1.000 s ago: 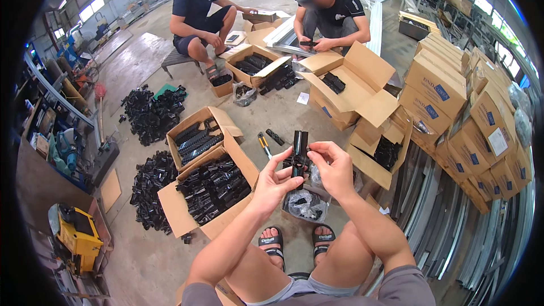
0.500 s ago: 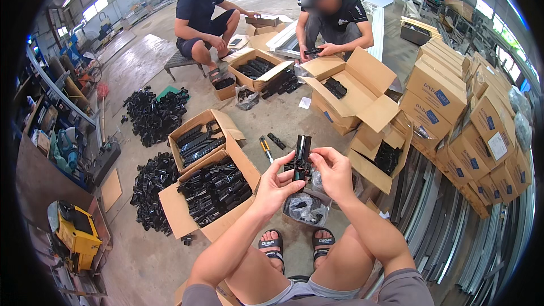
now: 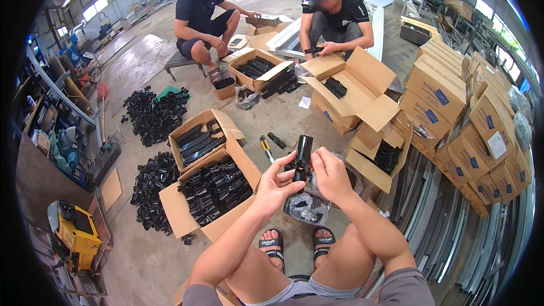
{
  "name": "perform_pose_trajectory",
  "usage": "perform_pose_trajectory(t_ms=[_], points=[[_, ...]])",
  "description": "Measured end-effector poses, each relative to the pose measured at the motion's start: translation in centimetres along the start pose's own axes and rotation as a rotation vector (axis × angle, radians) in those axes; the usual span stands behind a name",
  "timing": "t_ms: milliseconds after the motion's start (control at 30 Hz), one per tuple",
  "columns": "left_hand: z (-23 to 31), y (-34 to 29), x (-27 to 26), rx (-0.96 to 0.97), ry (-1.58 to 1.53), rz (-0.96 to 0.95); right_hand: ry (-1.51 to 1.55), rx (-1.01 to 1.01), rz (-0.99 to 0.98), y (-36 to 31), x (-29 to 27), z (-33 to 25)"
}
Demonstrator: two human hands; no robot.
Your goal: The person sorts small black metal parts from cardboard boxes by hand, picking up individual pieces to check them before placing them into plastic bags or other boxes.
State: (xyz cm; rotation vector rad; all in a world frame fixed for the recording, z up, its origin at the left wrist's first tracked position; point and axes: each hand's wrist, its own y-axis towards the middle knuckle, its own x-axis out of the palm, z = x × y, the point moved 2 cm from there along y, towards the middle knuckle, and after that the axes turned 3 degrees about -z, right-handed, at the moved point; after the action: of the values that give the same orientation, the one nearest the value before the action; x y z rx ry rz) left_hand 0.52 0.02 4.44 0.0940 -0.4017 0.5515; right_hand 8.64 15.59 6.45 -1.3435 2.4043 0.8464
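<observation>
In front of my knees I hold a glossy black tubular fitting [image 3: 304, 153] upright. My left hand [image 3: 275, 187] is closed round its lower part, with the thumb across the front. My right hand [image 3: 333, 175] is at the fitting's right side, thumb and fingers pinched together against it. Whatever sits between those fingertips is hidden. Below my hands, a small carton [image 3: 306, 209] holds a clear plastic bag with small dark pieces. A yellow-handled tool [image 3: 265, 146] and a short black part [image 3: 276, 140] lie on the floor just beyond my left hand.
Open cartons [image 3: 241, 161] of black parts stand at left, beside heaped black parts [image 3: 153, 192]. More open cartons [image 3: 371, 175] are at right, near stacked closed boxes [image 3: 433, 90] and long metal profiles [image 3: 430, 232]. Two people [image 3: 337, 20] sit across from me.
My right hand has shifted slightly left and turned, its fingers closer against the fitting. The fitting leans a little differently. The person across at right has lowered their head.
</observation>
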Motion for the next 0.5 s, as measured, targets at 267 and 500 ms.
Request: perform_pose_trajectory(t_ms=[267, 500], points=[[0.3, -0.1, 0.0, 0.005, -0.001, 0.004, 0.09, -0.064, 0.047, 0.0, -0.2, -1.3], [0.3, -0.2, 0.0, -0.004, 0.004, -0.003, 0.05, 0.017, -0.009, -0.1, -0.2, -0.2]])
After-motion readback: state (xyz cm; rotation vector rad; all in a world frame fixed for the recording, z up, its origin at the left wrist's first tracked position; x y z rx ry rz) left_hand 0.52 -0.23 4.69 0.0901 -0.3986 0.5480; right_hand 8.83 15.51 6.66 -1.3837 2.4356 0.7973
